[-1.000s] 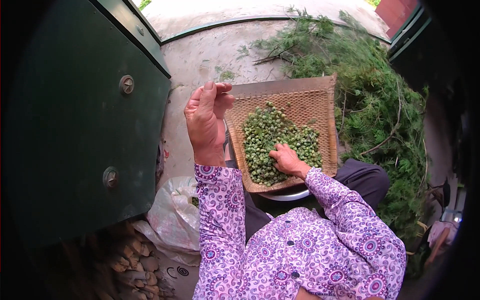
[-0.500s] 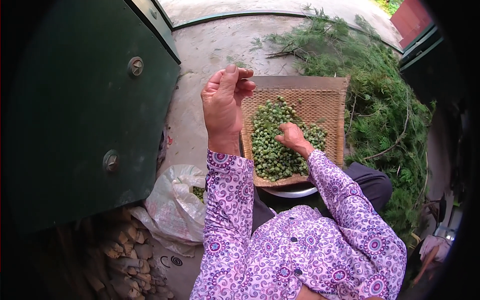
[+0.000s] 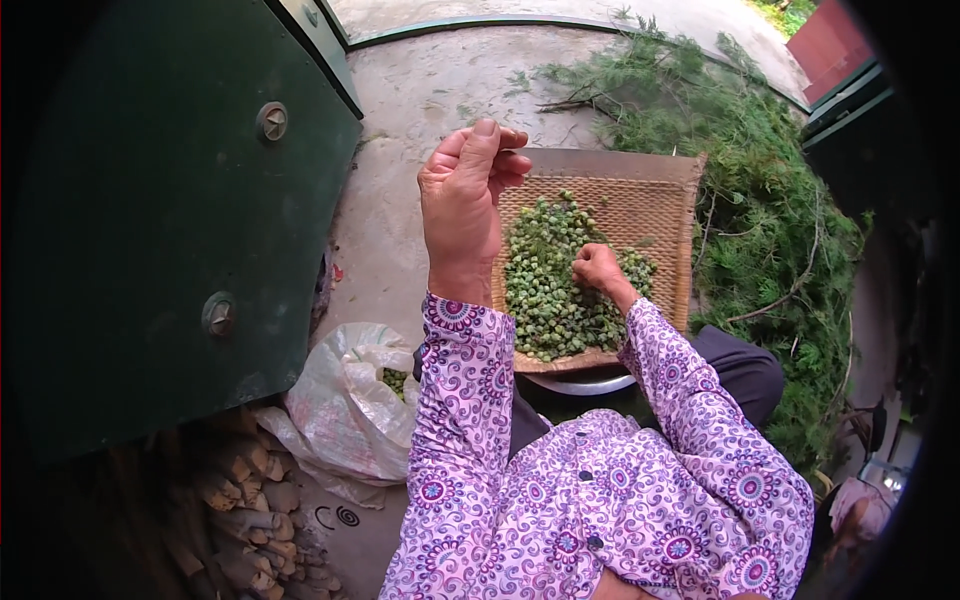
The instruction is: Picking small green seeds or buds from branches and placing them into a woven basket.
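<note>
A flat woven winnowing basket rests before my lap, with a heap of small green cones spread over it. My left hand is raised above the basket's left edge, its fingers curled and the thumb pressed to them. Whatever those fingers hold, if anything, is too small to make out. Low over the right part of the heap, my right hand has its fingers drawn together at the cones; their tips are partly hidden. Under the basket's near edge shows the pale rim of a basin.
Cut evergreen branches cover the floor on the right. A whitish plastic sack with green cones inside stands at my left. Beyond it are a dark green door and stacked firewood. A dark spiral coil lies near the sack.
My right hand has shifted slightly right across the cones, and its fingers have drawn in. My left hand stays raised and curled, a little farther right in view.
</note>
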Demonstrator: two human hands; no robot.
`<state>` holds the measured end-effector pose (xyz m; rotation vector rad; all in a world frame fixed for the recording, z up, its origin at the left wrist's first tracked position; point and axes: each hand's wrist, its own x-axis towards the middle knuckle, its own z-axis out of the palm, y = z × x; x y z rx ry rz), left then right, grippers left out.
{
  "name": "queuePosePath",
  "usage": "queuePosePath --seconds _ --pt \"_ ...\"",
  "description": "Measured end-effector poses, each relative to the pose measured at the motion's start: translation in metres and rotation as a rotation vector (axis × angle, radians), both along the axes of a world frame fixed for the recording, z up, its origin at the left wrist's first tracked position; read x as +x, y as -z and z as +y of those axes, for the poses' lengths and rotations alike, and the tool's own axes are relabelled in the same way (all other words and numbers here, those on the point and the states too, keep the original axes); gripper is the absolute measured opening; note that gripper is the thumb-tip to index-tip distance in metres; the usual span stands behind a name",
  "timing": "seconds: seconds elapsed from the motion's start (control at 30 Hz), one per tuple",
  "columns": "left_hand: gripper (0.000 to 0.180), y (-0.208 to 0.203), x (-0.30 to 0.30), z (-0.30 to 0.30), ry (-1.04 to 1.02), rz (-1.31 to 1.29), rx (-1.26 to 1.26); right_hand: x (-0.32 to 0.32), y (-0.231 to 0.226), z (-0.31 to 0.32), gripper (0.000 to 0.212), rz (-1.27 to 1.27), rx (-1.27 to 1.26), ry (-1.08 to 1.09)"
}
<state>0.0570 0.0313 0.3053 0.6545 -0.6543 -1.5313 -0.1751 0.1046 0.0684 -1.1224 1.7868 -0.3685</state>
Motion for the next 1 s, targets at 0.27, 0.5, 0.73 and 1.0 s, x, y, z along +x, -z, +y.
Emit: queuePosePath --seconds 0.27,0.5,0.73,1.0 --pt "0.024 0.004 0.000 -0.001 0.015 0.006 -0.006 0.013 -0.033 -0.014 0.005 -0.078 -0.184 -0.102" --pt "0.024 -0.003 0.001 0.002 -0.007 0.003 0.001 0.046 0.000 -0.025 0.031 0.399 -0.321 -0.275" --pt "0.023 -0.007 0.001 0.002 -0.009 0.006 0.009 0.063 -0.005 -0.023 0.027 0.491 -0.312 -0.358" --pt "0.024 -0.004 -0.001 0.004 0.007 0.011 0.004 0.025 -0.008 -0.040 0.010 0.190 -0.509 -0.004"
